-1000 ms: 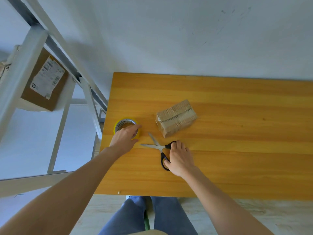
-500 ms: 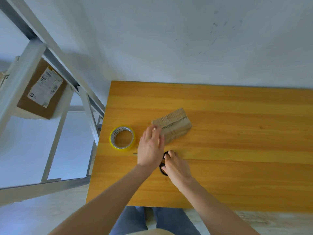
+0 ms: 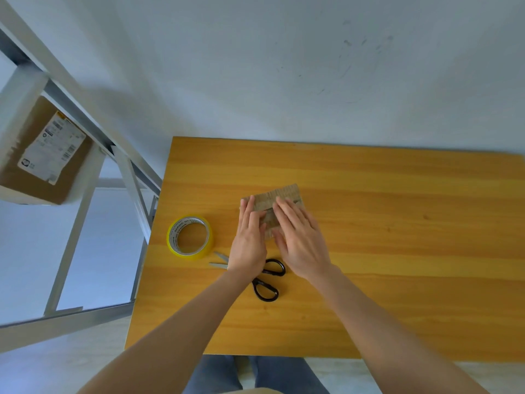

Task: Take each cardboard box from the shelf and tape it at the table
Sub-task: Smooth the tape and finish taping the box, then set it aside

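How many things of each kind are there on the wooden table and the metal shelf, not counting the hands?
Brown cardboard boxes: 2 (small plain cardboard box, larger cardboard box with a white label)
Yellow roll of adhesive tape: 1
Black-handled metal scissors: 1
Total: 4

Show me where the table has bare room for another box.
The right half of the table, beyond the right hand, is bare; so is the strip behind the box. Crowded: the left, with tape roll, scissors and the left hand on the box.
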The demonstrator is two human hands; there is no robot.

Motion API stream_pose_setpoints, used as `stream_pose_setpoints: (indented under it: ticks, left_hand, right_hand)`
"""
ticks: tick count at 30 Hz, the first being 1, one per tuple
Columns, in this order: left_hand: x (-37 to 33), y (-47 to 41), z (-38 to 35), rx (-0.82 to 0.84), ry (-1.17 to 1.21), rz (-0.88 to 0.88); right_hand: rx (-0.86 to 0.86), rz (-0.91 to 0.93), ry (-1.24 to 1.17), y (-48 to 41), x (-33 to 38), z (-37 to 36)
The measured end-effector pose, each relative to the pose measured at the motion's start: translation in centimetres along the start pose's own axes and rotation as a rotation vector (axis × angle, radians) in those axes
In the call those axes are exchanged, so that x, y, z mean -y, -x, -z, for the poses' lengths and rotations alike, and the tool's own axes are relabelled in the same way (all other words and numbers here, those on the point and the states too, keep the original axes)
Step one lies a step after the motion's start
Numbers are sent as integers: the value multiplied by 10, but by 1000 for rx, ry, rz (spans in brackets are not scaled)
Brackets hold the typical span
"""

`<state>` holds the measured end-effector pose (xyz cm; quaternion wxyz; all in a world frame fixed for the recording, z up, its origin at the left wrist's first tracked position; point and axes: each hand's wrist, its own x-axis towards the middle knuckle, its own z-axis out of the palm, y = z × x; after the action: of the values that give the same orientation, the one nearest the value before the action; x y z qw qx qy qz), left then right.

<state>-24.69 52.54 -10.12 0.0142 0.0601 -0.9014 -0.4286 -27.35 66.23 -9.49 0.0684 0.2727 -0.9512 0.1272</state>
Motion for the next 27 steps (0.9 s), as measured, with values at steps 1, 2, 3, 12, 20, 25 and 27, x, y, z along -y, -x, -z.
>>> stream_pose_setpoints:
  ticks: [1, 2, 3, 12, 20, 25, 27]
  left_hand:
    - [2, -2, 1, 12, -21, -26]
    - [4, -3, 2, 22, -40, -56]
    - [7, -5, 3, 32, -57, -84]
    - [30, -12, 5, 89, -414, -296]
    - [29, -13, 3, 115, -581, -245]
    - [26, -17, 15, 111, -565, -304]
    - [28, -19, 19, 102, -583, -343]
  right_hand:
    - [42, 17, -3, -2, -1, -2]
    - [75, 29, -3, -4, -2, -4]
    - [97, 37, 0, -4, -3, -5]
    - [68, 47, -11, -7, -5, -13]
    - [-32, 109, 23, -15, -15, -17]
    - [-101, 158, 19, -21, -22, -12]
    - [-134, 176, 38, -21, -26, -10]
